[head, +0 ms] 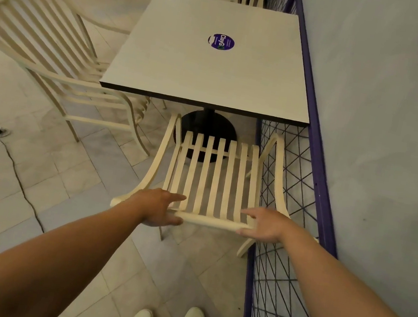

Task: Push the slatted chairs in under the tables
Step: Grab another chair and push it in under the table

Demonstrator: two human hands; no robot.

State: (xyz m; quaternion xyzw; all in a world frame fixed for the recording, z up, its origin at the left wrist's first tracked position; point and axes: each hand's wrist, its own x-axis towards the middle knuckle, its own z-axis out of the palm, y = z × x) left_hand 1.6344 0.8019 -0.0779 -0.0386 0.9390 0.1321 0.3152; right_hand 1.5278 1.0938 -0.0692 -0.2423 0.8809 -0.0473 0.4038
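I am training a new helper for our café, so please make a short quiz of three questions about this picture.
1. True or false: the left hand and the right hand both hold the near chair by its top rail.
2. What is on the table? A) a round purple sticker B) a menu card C) a napkin
3. Fill in: the wire fence stands on the person's ____ side.
Key: 1 true; 2 A; 3 right.
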